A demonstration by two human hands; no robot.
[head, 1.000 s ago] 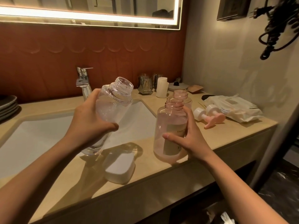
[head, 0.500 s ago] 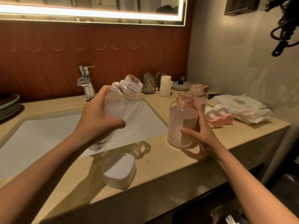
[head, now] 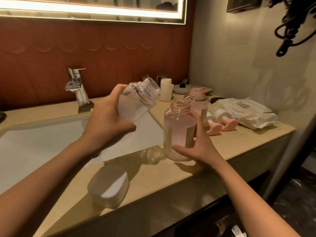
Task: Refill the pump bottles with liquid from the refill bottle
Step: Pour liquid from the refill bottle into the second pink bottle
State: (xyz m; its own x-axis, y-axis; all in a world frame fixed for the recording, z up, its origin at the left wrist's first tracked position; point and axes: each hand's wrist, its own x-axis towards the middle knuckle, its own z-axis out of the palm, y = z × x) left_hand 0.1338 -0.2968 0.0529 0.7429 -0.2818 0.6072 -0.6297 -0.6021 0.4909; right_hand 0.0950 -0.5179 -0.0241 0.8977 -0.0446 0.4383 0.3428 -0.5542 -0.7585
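A person stands at a bathroom counter (head: 213, 165). The left hand (head: 109, 120) grips a clear refill bottle (head: 136, 101), tilted with its open mouth aimed right, above the sink (head: 42, 142). The right hand (head: 196, 142) wraps around a pink pump bottle (head: 177, 129), uncapped and upright near the counter's front edge, just right of the sink. A second open pink bottle (head: 198, 100) stands just behind it. Two pink pump heads (head: 220, 122) lie on the counter to the right, beside a plastic packet (head: 248, 113). A white cap (head: 109, 185) rests at the front edge. A tap (head: 76, 86) stands at the back edge.
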